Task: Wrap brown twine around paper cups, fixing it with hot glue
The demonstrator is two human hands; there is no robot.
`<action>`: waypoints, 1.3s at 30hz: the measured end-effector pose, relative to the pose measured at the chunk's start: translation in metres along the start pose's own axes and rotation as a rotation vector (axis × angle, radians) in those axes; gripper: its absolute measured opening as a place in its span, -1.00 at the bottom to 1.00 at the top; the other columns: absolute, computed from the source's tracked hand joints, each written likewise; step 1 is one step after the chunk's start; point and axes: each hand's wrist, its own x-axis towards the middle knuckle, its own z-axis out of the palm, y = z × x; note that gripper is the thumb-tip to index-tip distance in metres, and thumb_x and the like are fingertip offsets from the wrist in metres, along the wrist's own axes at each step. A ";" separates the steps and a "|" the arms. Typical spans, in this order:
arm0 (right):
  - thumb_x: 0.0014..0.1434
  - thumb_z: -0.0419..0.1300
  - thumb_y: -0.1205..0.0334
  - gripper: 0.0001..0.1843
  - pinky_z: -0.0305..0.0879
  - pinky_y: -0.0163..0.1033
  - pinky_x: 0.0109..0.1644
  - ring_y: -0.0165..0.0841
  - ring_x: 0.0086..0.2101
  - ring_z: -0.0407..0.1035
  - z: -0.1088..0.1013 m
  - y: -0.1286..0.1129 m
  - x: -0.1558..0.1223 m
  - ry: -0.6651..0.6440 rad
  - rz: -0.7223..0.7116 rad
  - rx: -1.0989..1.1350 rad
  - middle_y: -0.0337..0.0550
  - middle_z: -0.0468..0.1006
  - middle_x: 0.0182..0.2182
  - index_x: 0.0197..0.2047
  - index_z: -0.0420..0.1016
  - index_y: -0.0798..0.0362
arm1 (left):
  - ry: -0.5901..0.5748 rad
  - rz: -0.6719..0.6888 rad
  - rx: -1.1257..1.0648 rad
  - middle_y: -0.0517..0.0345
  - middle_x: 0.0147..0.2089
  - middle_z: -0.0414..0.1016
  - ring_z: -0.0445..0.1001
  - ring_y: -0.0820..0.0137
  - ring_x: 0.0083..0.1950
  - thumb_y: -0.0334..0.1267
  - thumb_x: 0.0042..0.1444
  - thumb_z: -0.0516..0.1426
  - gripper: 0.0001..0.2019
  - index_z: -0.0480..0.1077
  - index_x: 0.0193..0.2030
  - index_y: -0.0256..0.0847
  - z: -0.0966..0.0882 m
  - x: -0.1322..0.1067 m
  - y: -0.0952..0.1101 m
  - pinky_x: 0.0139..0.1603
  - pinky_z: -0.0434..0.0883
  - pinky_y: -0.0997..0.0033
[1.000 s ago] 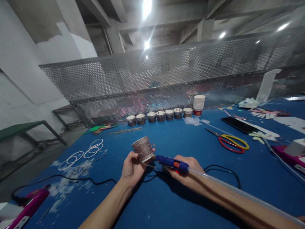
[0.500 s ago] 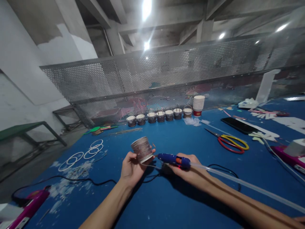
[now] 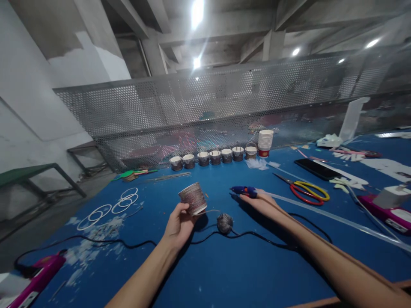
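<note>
My left hand (image 3: 178, 224) is closed round a small cup wrapped in brown twine (image 3: 193, 198), held tilted above the blue table (image 3: 224, 273). A strand runs from the cup to a grey ball of twine (image 3: 224, 222) lying on the table just right of that hand. My right hand (image 3: 261, 199) reaches farther out and grips a blue glue gun (image 3: 243, 191) with a clear glue stick (image 3: 324, 214) trailing back from it. A black cord (image 3: 257, 235) runs under my right forearm.
Several wrapped cups (image 3: 214, 157) and a stack of paper cups (image 3: 265, 142) stand in a row by the perforated metal screen (image 3: 205, 102). Scissors (image 3: 308, 190) and a phone (image 3: 316, 169) lie to the right, white rings (image 3: 118, 204) and scraps to the left, pink tools (image 3: 35, 280) at both edges.
My right hand has moved the glue gun away from the cup, out and to the right. The twine ball, hidden before, now shows on the table. The left hand keeps the cup.
</note>
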 end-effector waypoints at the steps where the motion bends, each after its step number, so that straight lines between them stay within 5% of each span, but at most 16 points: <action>1: 0.12 0.18 0.09 -0.75 0.32 -0.27 -0.43 -0.26 -0.46 0.47 0.002 0.004 0.002 -0.015 0.028 -0.019 -0.17 0.60 -0.50 -0.32 0.64 0.01 | -0.005 0.019 0.023 -0.03 -0.30 0.64 0.61 0.23 -0.30 -0.50 -0.12 0.15 -0.53 0.44 0.02 -0.35 0.000 0.000 -0.001 -0.17 0.54 0.23; 10: 0.19 0.14 -0.01 -0.64 0.39 -0.12 -0.12 -0.12 -0.19 0.54 -0.012 0.001 -0.003 -0.143 0.110 -0.087 -0.05 0.66 -0.25 -0.18 0.63 0.05 | -0.021 0.160 0.177 0.11 -0.26 0.62 0.55 0.36 -0.29 -0.46 -0.25 0.31 -0.63 0.47 -0.20 -0.22 -0.003 -0.001 0.004 -0.21 0.45 0.43; 16: 0.20 0.12 -0.04 -0.61 0.38 -0.11 -0.04 -0.07 -0.08 0.50 -0.027 -0.004 -0.015 -0.152 0.219 -0.225 0.07 0.63 -0.12 -0.15 0.60 0.07 | -0.019 0.210 0.272 0.16 -0.22 0.60 0.55 0.32 -0.19 -0.34 -0.30 0.33 -0.58 0.44 -0.19 -0.18 -0.009 0.005 0.004 -0.08 0.45 0.34; 21: 0.16 0.17 0.05 -0.72 0.35 -0.02 -0.12 0.03 -0.16 0.49 -0.046 -0.015 -0.054 -0.055 0.133 -0.579 0.14 0.60 -0.24 -0.30 0.55 0.09 | -0.001 0.230 0.266 0.15 -0.20 0.59 0.55 0.32 -0.17 -0.36 -0.27 0.33 -0.57 0.42 -0.17 -0.18 -0.006 0.003 0.001 -0.04 0.43 0.30; 23: 0.18 0.17 0.07 -0.76 0.35 -0.04 -0.17 -0.05 -0.26 0.49 -0.047 -0.031 -0.067 -0.037 0.041 -0.527 0.04 0.59 -0.34 -0.33 0.51 0.06 | -0.001 0.228 0.254 0.15 -0.20 0.60 0.55 0.32 -0.17 -0.36 -0.27 0.33 -0.58 0.41 -0.17 -0.18 -0.004 0.001 -0.001 -0.02 0.43 0.28; 28: 0.21 0.15 0.23 -0.92 0.35 -0.22 -0.11 -0.28 -0.22 0.46 -0.009 -0.082 -0.064 -0.065 -0.270 -0.020 -0.10 0.56 -0.27 -0.23 0.43 0.03 | 0.004 0.222 0.269 0.13 -0.17 0.58 0.53 0.33 -0.15 -0.32 -0.29 0.37 -0.51 0.38 -0.14 -0.20 0.003 -0.006 -0.006 0.00 0.41 0.27; 33: 0.07 0.29 0.27 -0.81 0.28 -0.31 -0.37 -0.41 -0.49 0.36 0.046 -0.103 -0.044 -0.095 -0.127 0.209 -0.24 0.50 -0.41 -0.30 0.33 0.04 | 0.047 0.235 0.285 0.20 -0.27 0.57 0.52 0.38 -0.22 -0.32 -0.33 0.39 -0.52 0.35 -0.20 -0.18 0.005 -0.011 -0.005 -0.07 0.40 0.35; 36: 0.08 0.28 0.31 -0.85 0.21 -0.35 -0.45 -0.44 -0.56 0.30 0.060 -0.100 -0.041 -0.107 -0.053 0.283 -0.31 0.47 -0.51 -0.30 0.36 0.05 | 0.067 0.236 0.311 0.23 -0.30 0.55 0.53 0.37 -0.24 -0.31 -0.34 0.38 -0.51 0.34 -0.20 -0.16 0.004 -0.010 -0.006 -0.13 0.41 0.36; 39: 0.11 0.23 0.37 -0.95 0.22 -0.33 -0.38 -0.41 -0.50 0.35 0.064 -0.094 -0.042 -0.036 -0.132 0.264 -0.26 0.51 -0.50 -0.36 0.45 0.05 | 0.082 0.222 0.308 0.22 -0.30 0.55 0.54 0.35 -0.23 -0.32 -0.35 0.38 -0.48 0.33 -0.18 -0.16 0.004 -0.008 -0.008 -0.13 0.41 0.35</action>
